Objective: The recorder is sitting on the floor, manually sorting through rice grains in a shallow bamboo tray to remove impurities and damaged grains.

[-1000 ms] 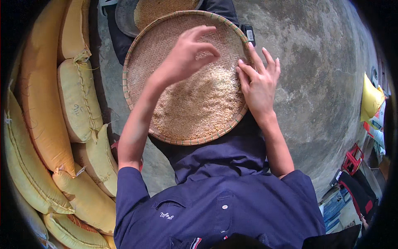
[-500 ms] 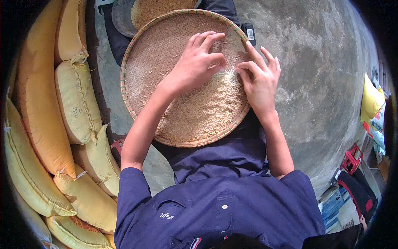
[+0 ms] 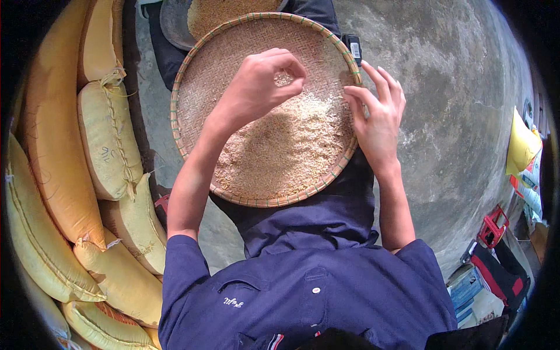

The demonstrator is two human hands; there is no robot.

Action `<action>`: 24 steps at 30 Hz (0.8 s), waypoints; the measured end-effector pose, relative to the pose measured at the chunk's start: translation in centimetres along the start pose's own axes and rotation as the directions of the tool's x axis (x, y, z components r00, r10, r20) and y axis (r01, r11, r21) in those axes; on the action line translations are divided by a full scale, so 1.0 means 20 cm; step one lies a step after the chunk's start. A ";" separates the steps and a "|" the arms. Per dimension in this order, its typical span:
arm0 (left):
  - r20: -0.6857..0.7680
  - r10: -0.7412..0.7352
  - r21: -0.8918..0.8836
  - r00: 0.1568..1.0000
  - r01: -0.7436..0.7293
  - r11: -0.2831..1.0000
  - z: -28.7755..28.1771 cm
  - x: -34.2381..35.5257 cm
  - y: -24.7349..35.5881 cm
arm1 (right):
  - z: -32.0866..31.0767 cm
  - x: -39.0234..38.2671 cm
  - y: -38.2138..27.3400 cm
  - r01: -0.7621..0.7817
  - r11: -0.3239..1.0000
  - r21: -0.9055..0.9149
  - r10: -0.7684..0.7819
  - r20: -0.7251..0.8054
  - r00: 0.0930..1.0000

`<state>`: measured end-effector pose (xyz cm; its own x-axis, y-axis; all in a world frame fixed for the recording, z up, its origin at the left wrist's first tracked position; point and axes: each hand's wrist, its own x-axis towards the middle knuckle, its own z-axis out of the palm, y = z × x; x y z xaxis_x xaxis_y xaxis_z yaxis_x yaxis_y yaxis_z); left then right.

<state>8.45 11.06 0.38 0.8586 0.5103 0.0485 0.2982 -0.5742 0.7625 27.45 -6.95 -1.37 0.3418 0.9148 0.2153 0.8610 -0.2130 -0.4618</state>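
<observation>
A round woven bamboo winnowing tray (image 3: pixel 262 202) rests on my lap, with pale grain (image 3: pixel 291 149) heaped over its near and middle part. Above the tray's middle, my left hand (image 3: pixel 259 84) curls thumb and fingers into a ring, tips together. Anything between those tips is too small to make out. At the right rim, my right hand (image 3: pixel 378 116) brings thumb and index finger together in a pinch, the other fingers stretched out. Whether a grain sits in that pinch cannot be seen.
Stuffed yellow and orange sacks (image 3: pixel 111 140) are stacked along the left. Beyond the tray stands a grey basin (image 3: pixel 175 26) of brownish grain. A small black device (image 3: pixel 352 48) lies by the tray's far right rim. A red plastic object (image 3: pixel 493 226) is at the far right.
My left hand has drawn back to the left and its fingers have curled in to the thumb. My right hand has shifted right, toward and past the rim. The tray has moved slightly.
</observation>
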 end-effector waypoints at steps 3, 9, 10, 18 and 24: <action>-0.016 -0.079 -0.060 0.997 0.078 0.995 -0.05 -0.01 -0.04 | 0.00 0.00 -0.01 0.069 0.996 -0.060 -0.069 0.015 0.998; -0.697 -0.229 -0.054 0.680 0.268 0.962 -0.41 0.13 -0.23 | -0.01 0.01 0.00 0.284 0.951 -0.123 -0.270 0.116 0.956; -0.716 -0.213 -0.046 0.664 0.260 0.964 -0.44 0.13 -0.27 | -0.01 0.02 0.01 0.330 0.933 -0.145 -0.309 0.148 0.940; -0.095 0.041 0.245 0.995 -0.016 0.969 -0.04 -0.13 -0.13 | -0.03 0.12 0.01 0.603 0.760 -0.243 -0.522 0.324 0.789; 0.021 0.034 0.259 0.999 -0.038 0.965 0.12 -0.16 -0.05 | -0.06 0.30 0.00 0.555 0.824 -0.115 -0.516 0.251 0.819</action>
<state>6.40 8.44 -2.07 0.8767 0.4771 0.0607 0.3632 -0.7395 0.5667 29.97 -1.83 0.94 -0.2590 0.9451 0.1991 0.9425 0.2924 -0.1618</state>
